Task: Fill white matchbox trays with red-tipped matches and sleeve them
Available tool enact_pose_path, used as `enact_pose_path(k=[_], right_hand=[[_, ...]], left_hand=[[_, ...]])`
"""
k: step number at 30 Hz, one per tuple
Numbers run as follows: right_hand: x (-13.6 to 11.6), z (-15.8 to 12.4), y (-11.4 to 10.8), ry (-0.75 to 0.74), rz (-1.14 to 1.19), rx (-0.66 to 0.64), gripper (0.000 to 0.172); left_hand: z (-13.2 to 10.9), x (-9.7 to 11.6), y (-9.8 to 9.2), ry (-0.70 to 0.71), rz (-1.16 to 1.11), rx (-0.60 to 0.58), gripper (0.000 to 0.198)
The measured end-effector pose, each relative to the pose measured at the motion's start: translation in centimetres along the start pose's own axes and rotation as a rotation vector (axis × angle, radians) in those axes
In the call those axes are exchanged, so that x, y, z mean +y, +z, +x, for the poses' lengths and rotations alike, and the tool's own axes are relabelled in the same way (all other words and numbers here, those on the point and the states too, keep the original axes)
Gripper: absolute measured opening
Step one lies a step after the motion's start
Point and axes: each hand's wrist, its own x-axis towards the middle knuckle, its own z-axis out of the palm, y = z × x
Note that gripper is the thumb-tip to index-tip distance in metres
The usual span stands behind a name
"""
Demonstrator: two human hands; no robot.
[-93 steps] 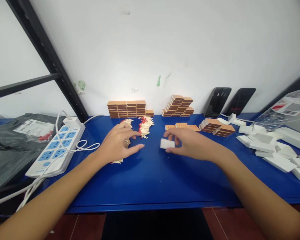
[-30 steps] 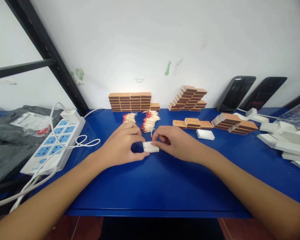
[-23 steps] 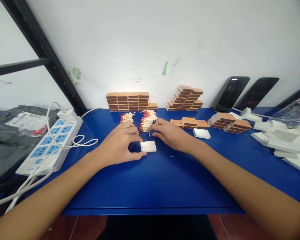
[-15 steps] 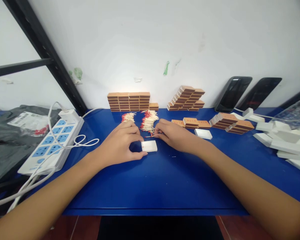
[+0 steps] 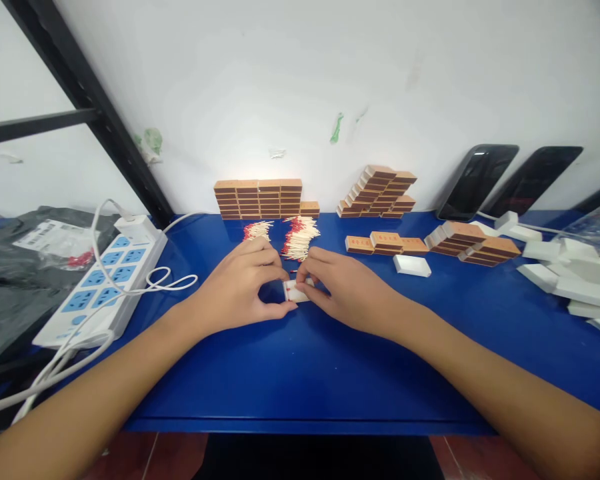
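A small white matchbox tray (image 5: 291, 293) lies on the blue table, its open side up and a little red showing inside. My left hand (image 5: 253, 283) grips the tray's left end between thumb and fingers. Over the tray's right part, the pinched fingers of my right hand (image 5: 337, 283) hold a match (image 5: 289, 289); its red head shows and the fingers hide most of its stick. Just beyond the hands lies a large pile of red-tipped matches (image 5: 300, 239), with a smaller match pile (image 5: 258, 231) to its left.
Stacked matchboxes (image 5: 258, 200) line the wall, with a stepped stack (image 5: 377, 193) farther right. Another white tray (image 5: 412, 265) lies right of my hand. White trays (image 5: 575, 273) heap at the far right, near two phones (image 5: 477, 180). A power strip (image 5: 100, 287) with cables stands left.
My right hand has moved left and nearer, bringing a match from beside the pile to over the tray. My left hand keeps its grip on the tray. The view has shifted slightly.
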Motion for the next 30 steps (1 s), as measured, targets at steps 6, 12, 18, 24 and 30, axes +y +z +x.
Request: enact_pose_path(k=[6, 12, 18, 24, 30], right_hand=[[0.3, -0.2, -0.8, -0.036, 0.069, -0.014, 0.016], [3.4, 0.3, -2.2, 0.041, -0.045, 0.164, 0.012], [5.5, 0.5, -1.7, 0.12, -0.087, 0.028, 0.011], [5.5, 0.5, -1.4, 0.116, -0.133, -0.039, 0.012], [5.7, 0.6, -1.4, 0.11, -0.075, -0.033, 0.01]], left_hand=[[-0.1, -0.1, 0.0, -0.012, -0.003, -0.023, 0.026], [0.0, 0.0, -0.2, 0.016, -0.006, -0.002, 0.025], [0.0, -0.1, -0.2, 0.014, -0.013, -0.001, 0.029], [0.0, -0.2, -0.1, 0.009, -0.018, -0.01, 0.027], [0.0, -0.2, -0.1, 0.013, -0.009, -0.006, 0.027]])
